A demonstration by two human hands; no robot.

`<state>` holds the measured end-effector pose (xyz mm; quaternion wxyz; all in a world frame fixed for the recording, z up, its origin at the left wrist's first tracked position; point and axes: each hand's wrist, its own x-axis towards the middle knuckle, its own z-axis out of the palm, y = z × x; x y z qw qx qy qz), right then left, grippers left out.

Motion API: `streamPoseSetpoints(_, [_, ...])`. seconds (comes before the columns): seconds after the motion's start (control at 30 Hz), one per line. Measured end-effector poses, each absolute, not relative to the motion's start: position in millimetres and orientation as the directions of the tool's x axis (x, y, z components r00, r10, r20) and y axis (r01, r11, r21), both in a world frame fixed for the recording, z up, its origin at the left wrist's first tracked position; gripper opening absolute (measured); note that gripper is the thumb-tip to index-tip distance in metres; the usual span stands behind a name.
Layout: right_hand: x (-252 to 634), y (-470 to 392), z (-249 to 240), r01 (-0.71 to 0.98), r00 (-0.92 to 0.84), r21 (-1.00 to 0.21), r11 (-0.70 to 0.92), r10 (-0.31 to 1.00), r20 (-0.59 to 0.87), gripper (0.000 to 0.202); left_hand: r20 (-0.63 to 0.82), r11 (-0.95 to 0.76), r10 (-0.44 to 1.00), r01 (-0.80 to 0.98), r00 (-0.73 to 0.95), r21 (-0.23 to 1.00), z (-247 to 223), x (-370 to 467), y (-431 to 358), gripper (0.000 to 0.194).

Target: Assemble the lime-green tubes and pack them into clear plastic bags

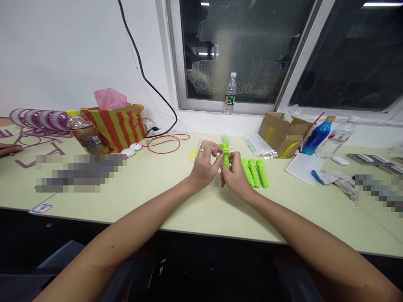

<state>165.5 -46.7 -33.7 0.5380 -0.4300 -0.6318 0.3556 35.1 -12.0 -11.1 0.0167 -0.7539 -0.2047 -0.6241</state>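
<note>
A bright green object (226,159) with a ribbed, banded top stands upright between my hands over the table. My left hand (206,164) is closed, thumb and fingers pressed on its left side near the bands. From the right, the closed fingers of my right hand (234,174) grip its lower part. Three similar green pieces (257,174) lie side by side just right of my right hand. Small yellow rings (192,155) rest on the table left of my left hand. Behind the held piece, clear plastic and another green part show, partly hidden.
On the table (176,212), a striped bag (118,128), a tea bottle (88,134) and a red cable are at left. An open carton (281,134), blue bottle (317,136), white sheet and glove (338,180) are at right. Another person's hand (9,149) shows far left.
</note>
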Motion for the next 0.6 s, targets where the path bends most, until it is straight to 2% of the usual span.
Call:
streamPoseSetpoints(0.2, [166.3, -44.0, -36.9, 0.145, -0.057, -0.907, 0.395, 0.919, 0.390, 0.026, 0.947, -0.917, 0.292, 0.322, 0.132, 0.238, -10.4, 35.7, -11.6, 0.028])
streamPoseSetpoints(0.43, [172.8, -39.7, -46.5, 0.238, -0.063, -0.859, 0.453, 0.890, 0.452, 0.028, 0.891, -0.871, 0.419, 0.354, 0.176, 0.340, -13.9, 33.0, -6.1, 0.028])
streamPoseSetpoints(0.6, [173.8, -38.3, -46.2, 0.256, -0.075, -0.855, 0.452, 0.891, 0.448, 0.028, 0.897, -0.883, 0.399, 0.345, 0.190, 0.319, -14.9, 32.2, -4.1, 0.027])
